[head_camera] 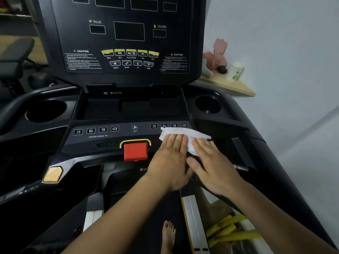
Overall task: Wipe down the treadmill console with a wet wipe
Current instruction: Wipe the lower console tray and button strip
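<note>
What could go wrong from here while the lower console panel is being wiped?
The left hand and right hand press the wet wipe at the 3-6-9-12 buttons; one might trigger, with a bare foot on the belt. A leftward sweep could knock the red stop switch.

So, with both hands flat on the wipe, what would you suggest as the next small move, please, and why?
Probably slide the wipe leftward along the button strip, past the fan button. The left hand and right hand press it flat at the strip's right end, by the right number buttons, so the red stop button and left number buttons lie to its left.
</note>
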`<state>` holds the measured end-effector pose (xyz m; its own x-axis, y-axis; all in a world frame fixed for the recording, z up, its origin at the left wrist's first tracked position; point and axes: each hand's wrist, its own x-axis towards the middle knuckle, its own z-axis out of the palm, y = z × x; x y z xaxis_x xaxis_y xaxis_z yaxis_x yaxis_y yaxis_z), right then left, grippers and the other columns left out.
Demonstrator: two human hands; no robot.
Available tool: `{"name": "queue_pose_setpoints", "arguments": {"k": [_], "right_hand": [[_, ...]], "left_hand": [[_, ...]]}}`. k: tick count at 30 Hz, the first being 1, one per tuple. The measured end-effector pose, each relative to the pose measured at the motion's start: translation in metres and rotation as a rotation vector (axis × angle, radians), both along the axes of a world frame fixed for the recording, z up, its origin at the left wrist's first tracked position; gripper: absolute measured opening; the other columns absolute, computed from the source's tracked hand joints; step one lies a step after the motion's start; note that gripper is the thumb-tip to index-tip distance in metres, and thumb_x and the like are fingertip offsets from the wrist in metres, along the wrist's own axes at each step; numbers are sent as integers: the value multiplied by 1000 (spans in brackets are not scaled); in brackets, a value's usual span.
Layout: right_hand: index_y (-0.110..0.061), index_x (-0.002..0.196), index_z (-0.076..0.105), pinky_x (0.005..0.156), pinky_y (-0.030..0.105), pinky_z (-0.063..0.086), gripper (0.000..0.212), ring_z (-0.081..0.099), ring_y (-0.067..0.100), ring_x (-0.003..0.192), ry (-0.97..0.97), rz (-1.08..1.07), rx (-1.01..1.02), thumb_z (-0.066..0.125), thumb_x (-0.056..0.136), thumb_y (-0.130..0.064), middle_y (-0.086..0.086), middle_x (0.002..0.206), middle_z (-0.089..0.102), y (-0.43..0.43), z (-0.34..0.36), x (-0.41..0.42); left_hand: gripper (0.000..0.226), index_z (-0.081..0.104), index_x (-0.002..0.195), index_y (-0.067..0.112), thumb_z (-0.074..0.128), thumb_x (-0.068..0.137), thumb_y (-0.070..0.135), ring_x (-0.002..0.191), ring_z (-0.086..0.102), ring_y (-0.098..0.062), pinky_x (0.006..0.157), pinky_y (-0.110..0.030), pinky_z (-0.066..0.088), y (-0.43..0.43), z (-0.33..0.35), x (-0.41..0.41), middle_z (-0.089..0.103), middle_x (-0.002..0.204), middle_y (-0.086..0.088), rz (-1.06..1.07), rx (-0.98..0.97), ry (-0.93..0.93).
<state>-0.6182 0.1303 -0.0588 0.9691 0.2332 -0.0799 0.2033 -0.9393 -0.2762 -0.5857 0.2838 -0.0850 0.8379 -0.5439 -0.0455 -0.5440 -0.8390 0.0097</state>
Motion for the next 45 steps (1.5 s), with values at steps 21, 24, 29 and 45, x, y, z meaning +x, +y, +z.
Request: {"name": "queue_pose_setpoints", "arguments": {"k": [21,24,29,45], "right_hand": [[-16,152,24,116,25,-2,62,5,5,146,-41,62,69,23,100,-50,-1,161,16,8,5,61],[-20,155,13,114,23,-5,69,-7,3,144,-50,81,29,18,96,-56,-4,162,3,1,-2,52],[-29,153,1,107,12,-15,75,-31,-15,128,7,114,13,10,88,-66,-16,154,-9,-31,-10,-1],[-22,152,19,116,30,-8,72,-1,1,143,-131,198,-67,3,95,-63,-3,159,21,-37,-16,21]], "left_hand": [[92,-15,152,5,28,95,64,148,-19,-29,122,-44,-2,-7,6,3,-16,161,-17,28,-1,-18],[88,-17,151,7,25,96,62,148,-19,-28,121,-44,-1,-6,7,-1,-15,161,-17,31,-20,-26],[86,-13,151,4,27,97,58,150,-11,-29,121,-44,-1,-14,6,-29,-9,163,-15,76,-44,41],[78,33,148,-2,34,89,49,142,33,-33,114,-48,32,-24,-7,-28,38,151,-21,84,-200,-27]]}}
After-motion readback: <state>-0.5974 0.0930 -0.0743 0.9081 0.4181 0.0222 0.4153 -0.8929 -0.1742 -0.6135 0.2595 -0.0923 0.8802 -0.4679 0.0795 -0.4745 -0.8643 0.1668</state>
